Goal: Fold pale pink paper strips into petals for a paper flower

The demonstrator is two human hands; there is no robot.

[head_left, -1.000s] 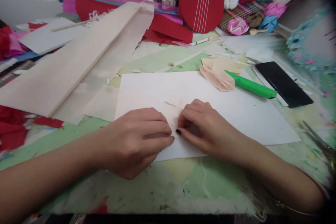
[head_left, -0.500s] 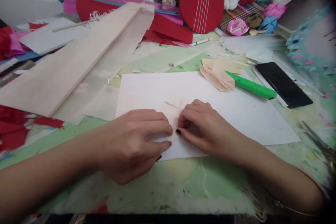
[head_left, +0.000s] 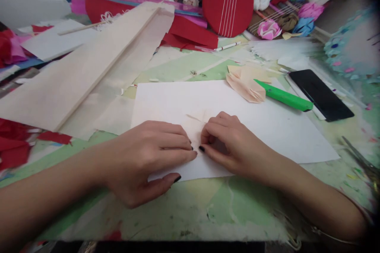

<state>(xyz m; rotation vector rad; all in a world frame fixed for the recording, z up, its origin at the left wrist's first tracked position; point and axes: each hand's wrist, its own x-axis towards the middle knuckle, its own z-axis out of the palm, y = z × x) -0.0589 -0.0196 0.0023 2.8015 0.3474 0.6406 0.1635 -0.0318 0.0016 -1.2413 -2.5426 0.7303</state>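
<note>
Both hands meet over a small cream paper piece (head_left: pixel 197 127) lying on a white sheet (head_left: pixel 267 122) near the table's front edge. My left hand (head_left: pixel 148 158) lies flat on it, fingers together and pointing right, thumb stretched along the sheet's lower edge. My right hand (head_left: pixel 231 146) is curled, its fingertips pinching the cream paper's right part. The fingertips of the two hands almost touch. Most of the cream piece is hidden under the fingers.
A folded cream paper fan (head_left: pixel 246 85) and a green pen-like tool (head_left: pixel 285 98) lie behind the sheet, with a black phone (head_left: pixel 320 94) to the right. Scissors (head_left: pixel 360 162) sit at the right edge. A long cream paper strip (head_left: pixel 74 75), red paper and paper flowers crowd the back.
My left hand has flattened and slid slightly left, and its thumb now lies stretched out on the sheet's lower edge. My right hand has stayed in place.
</note>
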